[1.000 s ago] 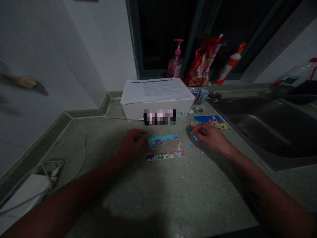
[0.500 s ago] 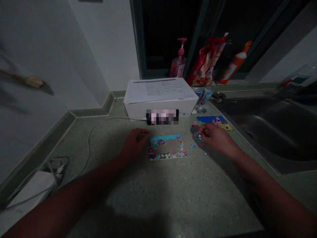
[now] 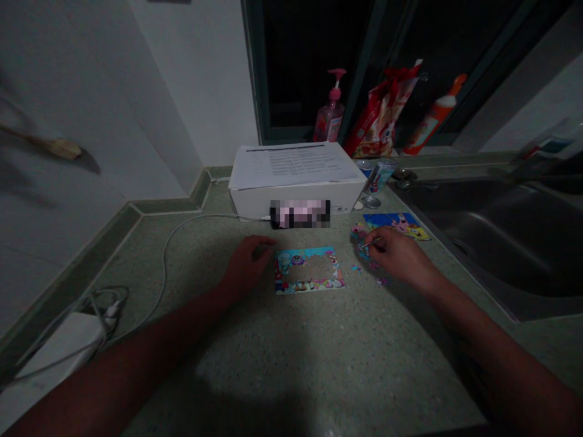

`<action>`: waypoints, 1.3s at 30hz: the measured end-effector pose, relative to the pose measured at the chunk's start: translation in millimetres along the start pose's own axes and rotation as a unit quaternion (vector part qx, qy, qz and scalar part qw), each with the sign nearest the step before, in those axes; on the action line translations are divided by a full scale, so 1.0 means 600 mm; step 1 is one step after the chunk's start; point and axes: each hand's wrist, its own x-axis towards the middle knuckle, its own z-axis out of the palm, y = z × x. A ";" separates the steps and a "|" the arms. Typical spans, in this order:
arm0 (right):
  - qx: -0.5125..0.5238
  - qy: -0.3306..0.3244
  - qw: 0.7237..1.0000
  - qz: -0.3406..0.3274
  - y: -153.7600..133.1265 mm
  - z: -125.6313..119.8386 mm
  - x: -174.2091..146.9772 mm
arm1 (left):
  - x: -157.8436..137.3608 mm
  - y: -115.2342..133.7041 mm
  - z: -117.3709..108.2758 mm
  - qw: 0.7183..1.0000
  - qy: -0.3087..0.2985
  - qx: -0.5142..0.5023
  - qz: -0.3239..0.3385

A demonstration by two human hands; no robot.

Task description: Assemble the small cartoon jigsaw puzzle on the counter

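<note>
A partly assembled jigsaw puzzle [image 3: 310, 286] lies on the counter, its colourful border joined around a bare middle. My left hand [image 3: 248, 262] rests at the puzzle's left edge, thumb and forefinger apart, with nothing seen between them. To the right, my right hand [image 3: 396, 252] is over a small heap of loose puzzle pieces [image 3: 357, 230]. Its thumb and forefinger pinch a small pale puzzle piece [image 3: 372, 241], mostly covered by the fingers. A few stray pieces [image 3: 355, 267] lie between the heap and the puzzle. Behind my right hand is a blue cartoon picture card [image 3: 396, 222], partly hidden.
A white box [image 3: 296, 176] topped with printed paper stands behind, a blurred-out phone [image 3: 300, 214] leaning on it with a white cable [image 3: 164, 261]. A can [image 3: 381, 176] stands beside the box. The steel sink [image 3: 492, 243] is at right, a power strip [image 3: 68, 346] at left.
Both hands stay nearly where they were. The fingers of my right hand have shifted slightly over the heap, and the pale piece in them shows a little more. The view has moved very slightly.
</note>
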 end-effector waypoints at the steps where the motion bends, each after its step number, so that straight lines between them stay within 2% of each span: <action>1: 0.002 -0.006 1.000 0.003 -0.001 0.000 0.000 | 0.000 0.000 0.000 1.000 0.001 0.000 0.000; 4: 0.005 -0.015 1.000 0.002 -0.004 0.000 0.000 | 0.000 0.001 -0.001 1.000 0.002 0.001 0.002; 14: 0.012 0.015 1.000 -0.013 -0.013 0.002 -0.003 | -0.005 0.011 -0.005 1.000 0.001 -0.001 0.005; 18: 0.013 0.031 0.998 -0.059 -0.022 -0.002 -0.005 | -0.006 0.014 -0.008 1.000 0.000 0.009 0.007; 23: 0.066 0.044 0.991 -0.104 -0.023 0.002 -0.004 | -0.008 0.017 -0.012 1.000 -0.006 0.006 0.008; 30: 0.098 0.050 0.992 -0.058 -0.012 0.009 0.001 | -0.007 0.012 -0.005 1.000 0.003 0.002 0.019; 34: 0.129 0.028 0.991 -0.022 -0.009 0.012 0.001 | -0.006 0.005 -0.003 1.000 0.003 0.008 0.026; 39: 0.130 0.023 0.991 -0.019 -0.004 0.014 0.001 | -0.005 -0.003 0.001 0.999 0.012 0.004 0.045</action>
